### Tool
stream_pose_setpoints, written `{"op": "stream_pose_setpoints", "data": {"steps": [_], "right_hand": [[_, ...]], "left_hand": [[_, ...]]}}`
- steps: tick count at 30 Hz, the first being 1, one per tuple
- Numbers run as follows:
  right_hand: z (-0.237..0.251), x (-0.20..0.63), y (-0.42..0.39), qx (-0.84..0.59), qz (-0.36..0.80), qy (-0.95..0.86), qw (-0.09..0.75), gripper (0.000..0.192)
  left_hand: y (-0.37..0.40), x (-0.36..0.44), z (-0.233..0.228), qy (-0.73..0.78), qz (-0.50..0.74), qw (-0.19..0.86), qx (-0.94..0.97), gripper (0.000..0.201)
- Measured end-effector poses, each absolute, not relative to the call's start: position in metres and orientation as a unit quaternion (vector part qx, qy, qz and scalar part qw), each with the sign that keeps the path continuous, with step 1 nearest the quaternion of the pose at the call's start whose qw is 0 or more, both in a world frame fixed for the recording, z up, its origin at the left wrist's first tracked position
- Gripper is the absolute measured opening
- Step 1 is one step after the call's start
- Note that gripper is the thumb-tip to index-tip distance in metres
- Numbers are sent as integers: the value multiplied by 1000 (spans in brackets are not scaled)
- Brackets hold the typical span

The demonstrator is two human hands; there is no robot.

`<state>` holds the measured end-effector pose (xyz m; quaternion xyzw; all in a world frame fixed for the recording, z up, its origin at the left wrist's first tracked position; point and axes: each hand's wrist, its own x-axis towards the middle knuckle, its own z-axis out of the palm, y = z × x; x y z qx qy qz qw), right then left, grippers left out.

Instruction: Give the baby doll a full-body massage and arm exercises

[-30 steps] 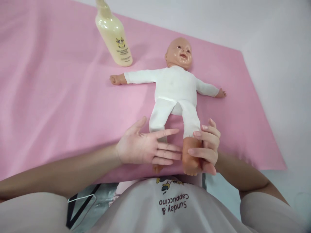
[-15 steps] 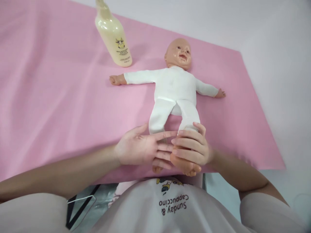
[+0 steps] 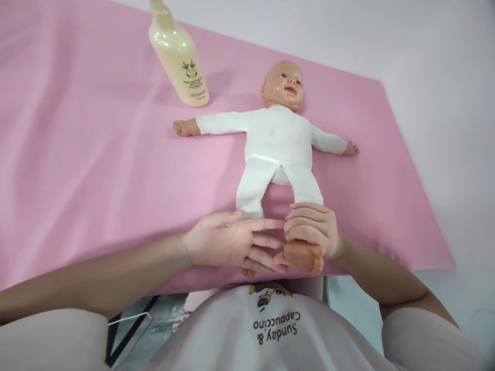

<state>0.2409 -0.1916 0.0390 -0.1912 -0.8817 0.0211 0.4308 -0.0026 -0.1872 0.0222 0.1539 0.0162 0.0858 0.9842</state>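
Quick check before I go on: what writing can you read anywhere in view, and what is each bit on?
"Sunday, & Cappuccino": printed on the person's shirt, upside down from this camera, under a small cartoon figure.
Label on the cream bottle: a little cow picture with lines of small print below it, too small to read.
The doll and the pink sheet carry no writing.

Baby-care practice table (image 3: 425,77): pink mat (image 3: 96,154), doll (image 3: 276,139)

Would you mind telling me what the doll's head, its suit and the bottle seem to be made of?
Doll's head: likely vinyl or soft plastic, with glossy highlights on a smooth, moulded surface. Suit: white knit fabric, matte, creased at the waist. Bottle: probably glossy plastic with sharp reflections; whether the cream colour is wall or contents is unclear.
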Motion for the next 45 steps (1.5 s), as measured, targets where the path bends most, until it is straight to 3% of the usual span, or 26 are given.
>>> {"op": "stream_pose_setpoints", "data": {"steps": [6, 13, 22, 27, 30, 38, 45], "right_hand": [[42, 239, -196, -213, 80, -869, 439, 18], [45, 238, -198, -186, 83, -890, 408, 11], [45, 236, -198, -167, 93, -887, 420, 9], [43, 242, -197, -149, 134, -887, 415, 28], [43, 244, -197, -147, 145, -888, 411, 25], [43, 241, -198, -114, 138, -889, 422, 19], [40, 242, -198, -75, 99, -893, 432, 28]], "left_hand": [[-186, -2, 27, -13, 96, 981, 167, 78], [-186, -3, 26, 49, 75, 976, 197, 80], [-187, -2, 23, -6, 86, 977, 198, 69], [-188, -2, 19, -7, 93, 977, 193, 67], [-188, -2, 20, 2, 96, 976, 195, 66], [-187, -1, 25, 35, 86, 977, 193, 67], [-187, -1, 25, 17, 96, 976, 197, 65]]}}
